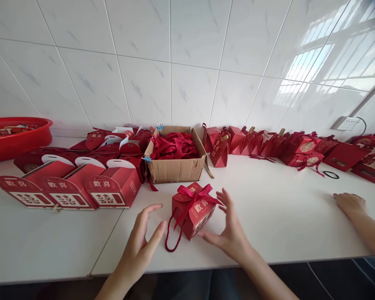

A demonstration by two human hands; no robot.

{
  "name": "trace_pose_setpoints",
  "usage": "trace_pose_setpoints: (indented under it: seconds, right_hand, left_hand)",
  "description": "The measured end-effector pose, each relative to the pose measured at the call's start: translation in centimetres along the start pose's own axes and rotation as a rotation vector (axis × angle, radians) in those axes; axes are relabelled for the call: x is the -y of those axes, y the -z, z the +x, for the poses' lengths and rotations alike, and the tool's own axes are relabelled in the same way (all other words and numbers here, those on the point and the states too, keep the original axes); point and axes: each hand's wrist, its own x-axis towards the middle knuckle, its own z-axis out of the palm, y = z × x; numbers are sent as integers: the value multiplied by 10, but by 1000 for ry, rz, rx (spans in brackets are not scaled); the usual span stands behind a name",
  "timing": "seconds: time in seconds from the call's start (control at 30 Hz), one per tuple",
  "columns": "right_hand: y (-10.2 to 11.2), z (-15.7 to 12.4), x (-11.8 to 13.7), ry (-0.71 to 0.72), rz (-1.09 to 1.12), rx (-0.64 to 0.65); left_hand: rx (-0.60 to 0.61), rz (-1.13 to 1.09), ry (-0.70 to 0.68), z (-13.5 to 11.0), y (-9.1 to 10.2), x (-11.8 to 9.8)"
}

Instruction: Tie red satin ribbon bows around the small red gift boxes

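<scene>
A red gift box [195, 210] with gold Chinese lettering stands on the white table between my hands. A red ribbon bow [194, 196] is tied over its top, and a dark red cord handle [175, 246] hangs from its left side onto the table. My left hand [143, 237] is open just left of the box, thumb and fingers spread, apart from it. On the other side my right hand [229, 229] is also open, its thumb close to the box's lower edge and its fingers by the ribbon's end; whether it touches cannot be told.
A cardboard box [175, 170] of red ribbons stands behind. Several open red boxes [112, 187] line the left, near a red basin [18, 139]. Finished-looking red boxes [303, 150] run along the wall. Another person's hand [351, 204] rests at right, near a black ring [331, 175].
</scene>
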Motion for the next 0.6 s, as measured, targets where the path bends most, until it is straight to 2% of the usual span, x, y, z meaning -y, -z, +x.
trace_pose_setpoints:
  seconds: [0.13, 0.2, 0.27, 0.33, 0.43, 0.5, 0.6]
  right_hand:
    - [-42, -8, 10, -151, 32, 2]
    - [-50, -11, 17, -189, 24, -25]
    - [-46, -16, 16, -207, 13, -41]
    - [-30, -22, 3, -228, -3, -58]
    - [11, -20, -37, -259, -68, -133]
    - [43, -4, -72, -292, -142, -222]
    - [80, 45, -123, -388, -316, -284]
  left_hand:
    - [-6, 19, 78, 0, -6, 15]
    - [14, 19, 104, -1, -6, 17]
    - [19, 14, 117, -2, -6, 18]
    - [25, 4, 117, -3, -5, 17]
    - [-7, -26, 158, -5, -6, 17]
    - [-41, -48, 200, -6, -8, 16]
    - [-89, -68, 239, -4, -11, 11]
